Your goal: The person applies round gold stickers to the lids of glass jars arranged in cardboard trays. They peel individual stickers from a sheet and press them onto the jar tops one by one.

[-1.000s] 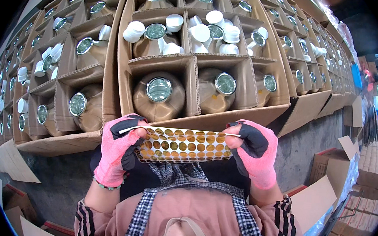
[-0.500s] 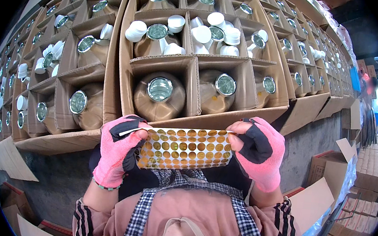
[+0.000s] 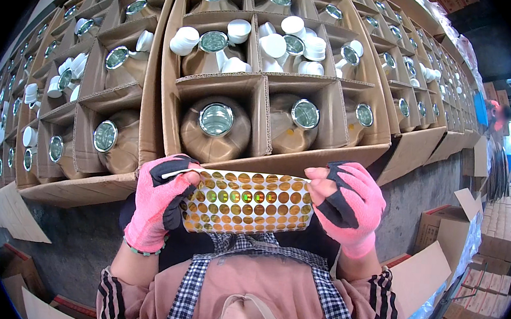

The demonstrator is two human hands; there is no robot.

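Observation:
I hold a sheet of round gold shiny stickers (image 3: pixel 245 202) stretched between both hands, close to my chest. My left hand (image 3: pixel 157 202), in a pink and black fingerless glove, pinches the sheet's left end. My right hand (image 3: pixel 345 205), gloved the same way, grips the right end. Just beyond the sheet stands an open cardboard box (image 3: pixel 304 159) with dividers. Its near cells hold brown jugs with silver foil-sealed mouths (image 3: pixel 216 119).
Several white caps (image 3: pixel 275 43) lie heaped in the box's middle cells. More open boxes of jugs (image 3: pixel 105 137) stretch in rows to the left and far right. Flat cardboard (image 3: pixel 1 216) and small boxes (image 3: pixel 444 224) lie on the grey floor.
The sticker sheet has been tilted up and spread flatter between my hands, showing more rows of stickers. Both hands stay in nearly the same place.

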